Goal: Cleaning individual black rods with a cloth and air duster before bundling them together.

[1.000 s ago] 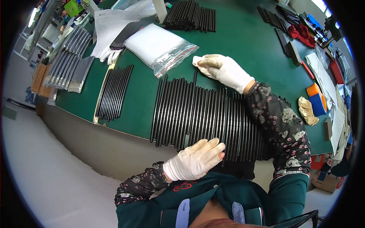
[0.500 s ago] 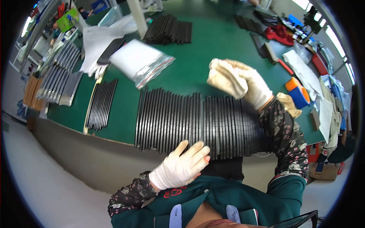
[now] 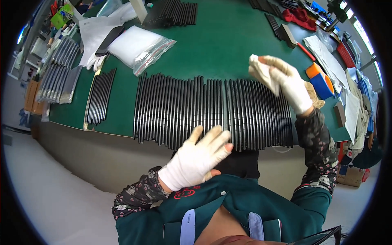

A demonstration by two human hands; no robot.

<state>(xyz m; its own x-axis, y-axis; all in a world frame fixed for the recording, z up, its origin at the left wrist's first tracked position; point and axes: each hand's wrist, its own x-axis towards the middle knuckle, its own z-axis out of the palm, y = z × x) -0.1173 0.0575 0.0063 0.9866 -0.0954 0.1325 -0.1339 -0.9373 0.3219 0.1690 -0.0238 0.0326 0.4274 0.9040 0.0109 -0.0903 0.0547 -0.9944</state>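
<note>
Right hand [image 3: 292,83] gloved, raised above table [image 3: 220,45], fingers pinching cloth [image 3: 261,71]; left hand [image 3: 198,157] gloved, fingers spread, hovering at near edge of strips [image 3: 212,110]; strips lie side by side in tight black row along table's front edge, near ends at or over lip.

Risk: careless wipe or left-hand bump likely shoves strips off edge or skews row.

Around: bag [image 3: 139,47] and second strip batch [image 3: 100,96] to left, tape roll [image 3: 320,79] beside right wrist; nothing blocks row.
</note>
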